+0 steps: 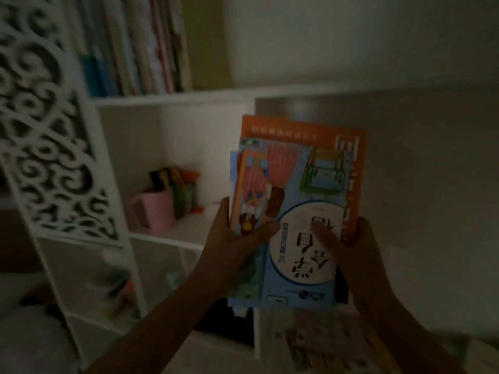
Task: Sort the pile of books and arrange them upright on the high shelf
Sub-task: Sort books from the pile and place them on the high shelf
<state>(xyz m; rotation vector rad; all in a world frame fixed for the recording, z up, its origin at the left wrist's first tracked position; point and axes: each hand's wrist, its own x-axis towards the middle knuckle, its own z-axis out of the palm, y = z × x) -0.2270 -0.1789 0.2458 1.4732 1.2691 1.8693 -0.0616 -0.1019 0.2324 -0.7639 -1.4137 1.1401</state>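
I hold a small stack of thin books point(299, 190) in front of the white shelf unit, in dim light. The top book has a blue cover with a white circle and black characters; an orange book lies behind it and a smaller orange-edged book sits at the left. My left hand point(237, 238) grips the stack's left side, thumb across the small book. My right hand point(353, 244) grips the right edge, thumb on the white circle. Several books point(129, 47) stand upright on the high shelf point(172, 99) at upper left.
A pink cup point(155, 211) with pens and coloured items stands on a lower shelf. A carved white side panel point(46, 130) rises at the left. More books point(324, 344) lie below my hands. To the right is a bare wall.
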